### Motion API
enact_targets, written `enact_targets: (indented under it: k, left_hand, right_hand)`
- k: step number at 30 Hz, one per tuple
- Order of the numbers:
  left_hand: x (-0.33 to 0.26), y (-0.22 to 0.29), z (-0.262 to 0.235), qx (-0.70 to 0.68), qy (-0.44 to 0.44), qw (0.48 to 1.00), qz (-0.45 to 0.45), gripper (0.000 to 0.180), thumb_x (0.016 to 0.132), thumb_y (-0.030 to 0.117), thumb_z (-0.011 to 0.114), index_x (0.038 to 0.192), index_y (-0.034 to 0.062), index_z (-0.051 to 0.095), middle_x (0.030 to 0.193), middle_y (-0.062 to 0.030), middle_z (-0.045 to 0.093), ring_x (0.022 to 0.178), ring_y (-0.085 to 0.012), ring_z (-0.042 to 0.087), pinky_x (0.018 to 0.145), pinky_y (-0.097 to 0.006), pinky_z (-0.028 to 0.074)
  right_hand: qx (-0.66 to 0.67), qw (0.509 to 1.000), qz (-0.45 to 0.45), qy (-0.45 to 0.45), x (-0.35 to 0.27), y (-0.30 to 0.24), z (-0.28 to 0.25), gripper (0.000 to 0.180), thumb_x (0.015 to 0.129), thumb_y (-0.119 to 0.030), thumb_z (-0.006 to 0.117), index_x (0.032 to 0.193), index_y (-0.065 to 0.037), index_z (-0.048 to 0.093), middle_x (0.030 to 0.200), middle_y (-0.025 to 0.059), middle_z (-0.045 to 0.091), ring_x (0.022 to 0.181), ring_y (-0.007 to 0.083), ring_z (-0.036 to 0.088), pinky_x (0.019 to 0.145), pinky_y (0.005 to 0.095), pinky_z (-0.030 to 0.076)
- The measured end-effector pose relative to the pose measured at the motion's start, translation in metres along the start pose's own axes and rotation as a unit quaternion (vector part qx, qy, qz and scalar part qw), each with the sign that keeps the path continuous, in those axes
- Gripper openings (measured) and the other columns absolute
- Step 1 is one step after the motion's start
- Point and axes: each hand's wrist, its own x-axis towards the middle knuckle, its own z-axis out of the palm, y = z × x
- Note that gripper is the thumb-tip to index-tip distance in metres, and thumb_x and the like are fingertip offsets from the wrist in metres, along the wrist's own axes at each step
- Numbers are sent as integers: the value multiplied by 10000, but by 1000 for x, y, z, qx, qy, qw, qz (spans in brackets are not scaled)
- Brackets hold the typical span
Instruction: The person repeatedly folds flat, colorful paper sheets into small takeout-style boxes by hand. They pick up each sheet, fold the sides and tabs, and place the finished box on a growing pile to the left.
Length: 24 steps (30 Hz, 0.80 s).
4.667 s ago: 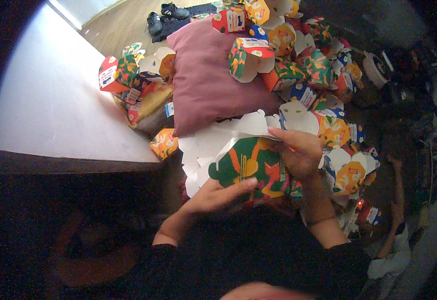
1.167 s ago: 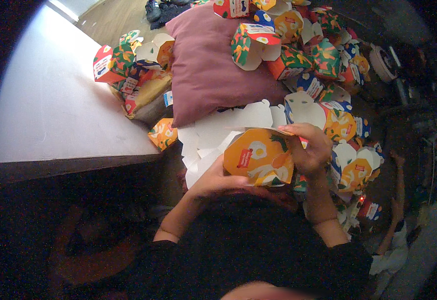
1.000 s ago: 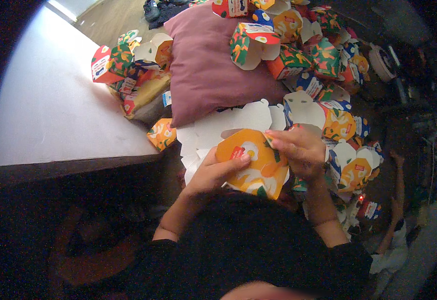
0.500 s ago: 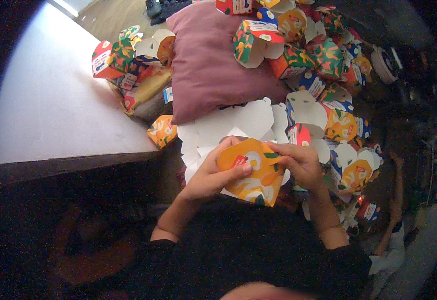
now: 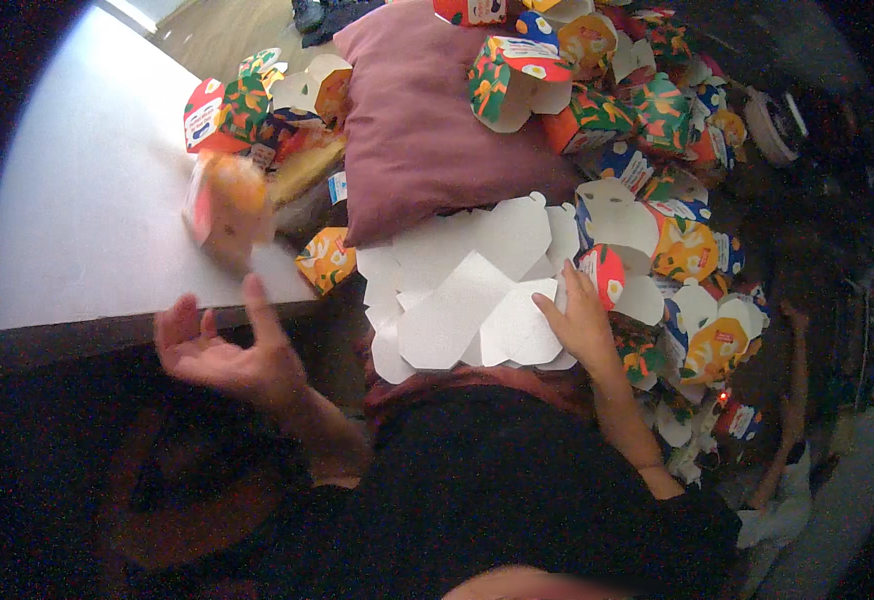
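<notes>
My left hand [image 5: 232,350] is open, palm up and fingers spread, with nothing in it. Just beyond its fingertips is a folded paper food box [image 5: 227,205], orange and pale and smeared by motion, apart from the hand. A stack of flat white carton blanks [image 5: 457,310] lies in front of me, plain side up and overlapping at odd angles. At the right side of this stack, my right hand [image 5: 587,320] rests with fingers stretched out and thumb apart, touching the blanks.
A mauve cushion [image 5: 437,120] lies beyond the blanks. Many printed boxes [image 5: 682,250] are heaped along the right, and more boxes [image 5: 227,115] stand at the far left. A white surface [image 5: 87,220] fills the left. Another person's arm [image 5: 792,390] shows at right.
My left hand has let go of the yellow box and swung left; the blurred box is now beyond it. My right hand has moved off the box onto the white blanks.
</notes>
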Motion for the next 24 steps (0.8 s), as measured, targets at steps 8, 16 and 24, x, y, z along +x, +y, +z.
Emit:
enact_targets:
  k: [8,16,24]
  left_hand:
    - [-145,-19,35,-84,-685,704,171,685,618,266,770,1196,56,470,1286,-189,399,1184,-382,388,974,-461,340]
    - [-195,-11,29,-54,-723,652,223,803,609,325,760,1268,45,398,1360,-248,297,1224,-421,341,1016,-462,307]
    - [-168,-12,25,-167,-731,648,136,754,641,278,744,1264,38,393,1356,-218,331,1216,-362,383,1008,-405,332]
  right_hand:
    - [-53,998,-26,37,-12,14,27,699,746,-370,670,1204,96,424,1210,245,440,1106,372,438,952,413,355]
    - [281,959,25,16,-8,1,9,395,825,-146,570,1192,-20,496,1085,194,579,990,341,562,883,359,438]
    - [76,949,-302,-51,34,16,-23,237,715,-46,641,951,-70,637,1109,171,583,1019,293,577,866,327,457]
